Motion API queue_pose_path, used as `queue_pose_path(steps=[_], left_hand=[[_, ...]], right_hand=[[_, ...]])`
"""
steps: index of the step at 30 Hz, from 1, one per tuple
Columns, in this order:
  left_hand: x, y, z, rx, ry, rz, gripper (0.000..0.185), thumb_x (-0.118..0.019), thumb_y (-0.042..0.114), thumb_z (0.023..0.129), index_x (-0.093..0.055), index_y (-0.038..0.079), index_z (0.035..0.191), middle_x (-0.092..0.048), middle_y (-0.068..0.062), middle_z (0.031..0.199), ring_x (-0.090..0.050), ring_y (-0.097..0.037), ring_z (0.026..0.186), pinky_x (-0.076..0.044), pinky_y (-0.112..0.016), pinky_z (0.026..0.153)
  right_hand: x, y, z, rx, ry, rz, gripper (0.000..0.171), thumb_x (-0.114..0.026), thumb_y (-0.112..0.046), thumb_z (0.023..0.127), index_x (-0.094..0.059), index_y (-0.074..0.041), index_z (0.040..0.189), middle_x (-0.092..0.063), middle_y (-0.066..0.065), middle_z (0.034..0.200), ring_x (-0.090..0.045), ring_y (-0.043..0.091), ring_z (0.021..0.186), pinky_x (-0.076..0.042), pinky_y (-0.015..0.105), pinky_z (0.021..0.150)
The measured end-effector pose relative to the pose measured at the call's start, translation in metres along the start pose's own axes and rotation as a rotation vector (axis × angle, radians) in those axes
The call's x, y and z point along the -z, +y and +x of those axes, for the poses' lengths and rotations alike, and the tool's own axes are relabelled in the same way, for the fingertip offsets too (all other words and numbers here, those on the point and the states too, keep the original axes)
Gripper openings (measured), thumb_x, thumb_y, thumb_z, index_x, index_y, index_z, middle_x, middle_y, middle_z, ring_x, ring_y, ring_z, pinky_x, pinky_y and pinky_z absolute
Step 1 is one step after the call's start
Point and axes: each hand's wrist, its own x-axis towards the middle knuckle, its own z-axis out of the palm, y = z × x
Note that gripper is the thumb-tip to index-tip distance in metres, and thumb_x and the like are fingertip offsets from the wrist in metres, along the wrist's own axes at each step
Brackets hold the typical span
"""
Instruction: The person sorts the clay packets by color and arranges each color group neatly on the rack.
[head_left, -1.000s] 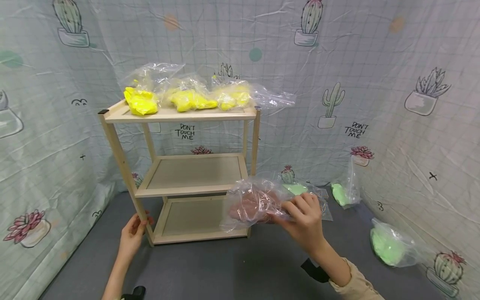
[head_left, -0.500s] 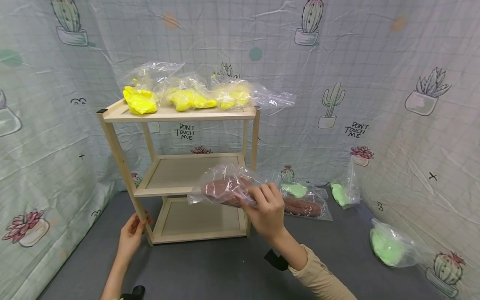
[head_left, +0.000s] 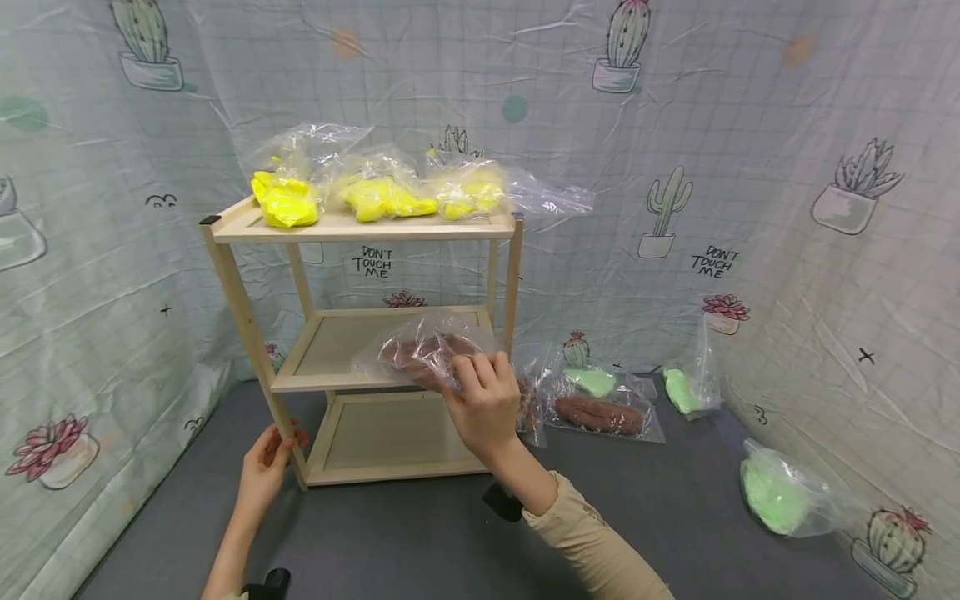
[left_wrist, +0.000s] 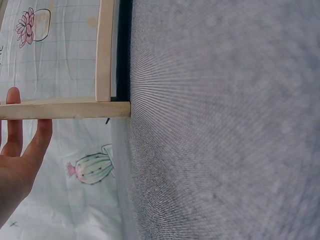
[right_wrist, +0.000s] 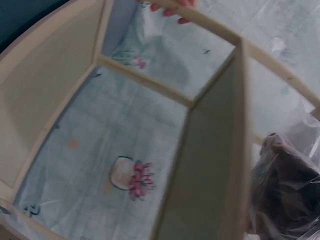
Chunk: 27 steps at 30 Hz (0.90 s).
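While the left hand (head_left: 264, 468) grips the front left leg of the wooden shelf rack (head_left: 247, 333) at about 7 o'clock in the head view, the right hand (head_left: 483, 404) pinches a clear bag of brown clay (head_left: 420, 354) over the front edge of the middle shelf (head_left: 330, 346). At 12 o'clock, three bags of yellow clay (head_left: 375, 196) sit on the top shelf. At 3 o'clock, a second brown bag (head_left: 600, 412) and green clay bags (head_left: 776, 496) lie on the grey floor (head_left: 420, 542).
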Motion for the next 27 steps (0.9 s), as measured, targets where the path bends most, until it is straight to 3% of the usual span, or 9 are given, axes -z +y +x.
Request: queue_pose_path(steps=[3, 8, 12, 15, 22, 27], left_hand=[[-0.001, -0.001, 0.001, 0.003, -0.003, 0.003, 0.024, -0.042, -0.004, 0.090, -0.046, -0.016, 0.111, -0.064, 0.015, 0.086, -0.061, 0.005, 0.079, -0.045, -0.009, 0.069], [-0.001, 0.000, 0.000, -0.002, -0.003, -0.007, 0.025, -0.043, -0.007, 0.089, -0.054, 0.000, 0.110, -0.064, 0.015, 0.085, -0.061, 0.004, 0.078, -0.046, -0.009, 0.068], [-0.001, 0.001, 0.000, -0.002, -0.008, -0.013, 0.029, -0.043, -0.006, 0.089, -0.055, 0.009, 0.110, -0.064, 0.015, 0.086, -0.061, 0.004, 0.078, -0.046, -0.009, 0.068], [0.000, 0.001, 0.000, 0.000, -0.008, -0.016, 0.027, -0.042, -0.005, 0.089, -0.055, 0.007, 0.110, -0.064, 0.015, 0.086, -0.060, 0.004, 0.079, -0.045, -0.009, 0.068], [0.000, 0.001, 0.000, 0.007, -0.007, -0.049, 0.023, -0.042, -0.006, 0.089, -0.050, -0.008, 0.111, -0.064, 0.014, 0.085, -0.060, 0.004, 0.078, -0.045, -0.009, 0.069], [0.000, 0.002, 0.000, 0.007, -0.006, -0.044, 0.024, -0.043, -0.006, 0.089, -0.047, -0.013, 0.111, -0.065, 0.014, 0.086, -0.061, 0.004, 0.079, -0.045, -0.009, 0.070]], right_hand=[[-0.012, 0.001, -0.003, 0.020, 0.002, -0.037, 0.025, -0.075, -0.016, 0.065, -0.056, -0.010, 0.080, -0.051, 0.002, 0.072, -0.037, 0.020, 0.063, -0.032, 0.027, 0.054], [-0.026, 0.004, -0.010, 0.034, -0.011, -0.092, 0.034, -0.077, -0.018, 0.064, -0.057, -0.013, 0.091, -0.052, 0.002, 0.074, -0.039, 0.019, 0.064, -0.033, 0.028, 0.055], [-0.026, 0.004, -0.012, 0.008, -0.115, -0.137, 0.035, -0.076, -0.026, 0.067, -0.058, -0.016, 0.095, -0.053, 0.002, 0.077, -0.041, 0.020, 0.068, -0.035, 0.029, 0.058], [-0.023, 0.003, -0.014, -0.005, -0.203, -0.145, 0.030, -0.072, -0.031, 0.072, -0.059, -0.017, 0.095, -0.052, 0.004, 0.081, -0.040, 0.020, 0.071, -0.034, 0.030, 0.059], [-0.010, 0.006, -0.017, 0.025, -0.317, -0.002, 0.033, -0.060, -0.032, 0.080, -0.055, -0.014, 0.107, -0.043, 0.013, 0.103, -0.036, 0.025, 0.090, -0.030, 0.037, 0.073], [-0.001, 0.018, -0.020, 0.065, -0.350, 0.174, 0.041, -0.041, -0.037, 0.090, -0.045, -0.008, 0.119, -0.046, 0.012, 0.113, -0.039, 0.029, 0.106, -0.032, 0.041, 0.084]])
